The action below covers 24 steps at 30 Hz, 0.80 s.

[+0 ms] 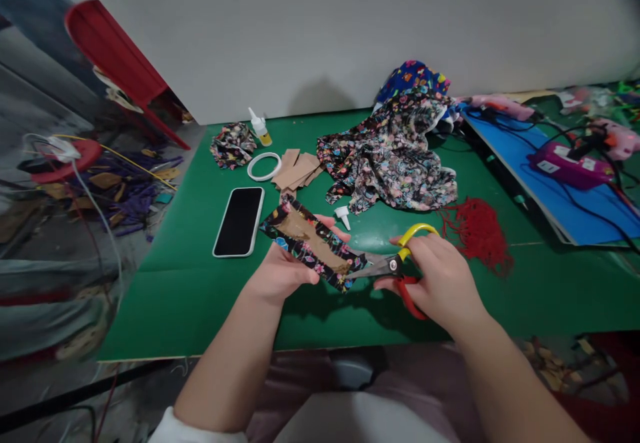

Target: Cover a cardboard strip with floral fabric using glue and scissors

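Observation:
My left hand (287, 271) grips a cardboard piece (311, 237) edged with black floral fabric folded over its borders. In my right hand (443, 273) is a pair of scissors (393, 266) with one yellow and one red handle loop. The blades are parted, and their tips reach the right end of the fabric-covered cardboard; whether fabric lies between them I cannot tell. Just behind the cardboard a white nozzle cap (343, 216) lies on the green table (175, 296). Farther back spreads a crumpled floral fabric (395, 156).
Left of my hands lie a phone (239, 221), a white ring (264, 167) and cardboard strips (299, 169). A glue bottle (261, 129) stands beside a fabric bundle (233, 145). Red threads (479, 236) lie at right, near a blue folder (575, 209) with a purple device (570, 164) and pink glue guns (503, 106).

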Available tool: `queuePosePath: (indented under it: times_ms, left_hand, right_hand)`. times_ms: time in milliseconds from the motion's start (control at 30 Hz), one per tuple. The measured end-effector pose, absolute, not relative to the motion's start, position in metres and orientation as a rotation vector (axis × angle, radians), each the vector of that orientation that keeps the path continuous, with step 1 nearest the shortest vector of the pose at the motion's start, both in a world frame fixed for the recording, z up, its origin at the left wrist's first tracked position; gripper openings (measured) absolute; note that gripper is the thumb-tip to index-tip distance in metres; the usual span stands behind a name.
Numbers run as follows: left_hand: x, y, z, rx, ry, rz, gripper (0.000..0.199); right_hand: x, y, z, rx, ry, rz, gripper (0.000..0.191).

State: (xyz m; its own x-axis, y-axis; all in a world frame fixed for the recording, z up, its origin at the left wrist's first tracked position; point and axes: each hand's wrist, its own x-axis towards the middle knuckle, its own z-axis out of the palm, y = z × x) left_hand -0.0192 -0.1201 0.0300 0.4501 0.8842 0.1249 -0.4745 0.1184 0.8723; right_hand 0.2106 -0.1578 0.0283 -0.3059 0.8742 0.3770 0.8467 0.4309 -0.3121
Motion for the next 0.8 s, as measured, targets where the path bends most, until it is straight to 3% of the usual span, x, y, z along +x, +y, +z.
queuePosePath:
  times_ms: [800]
  left_hand:
    - [-0.0156, -0.1188, 0.0262, 0.992, 0.516, 1.056, 0.054]
  right_hand:
    - [0.2105, -0.1634, 0.0281, -1.524, -2.165, -0.122, 0.023]
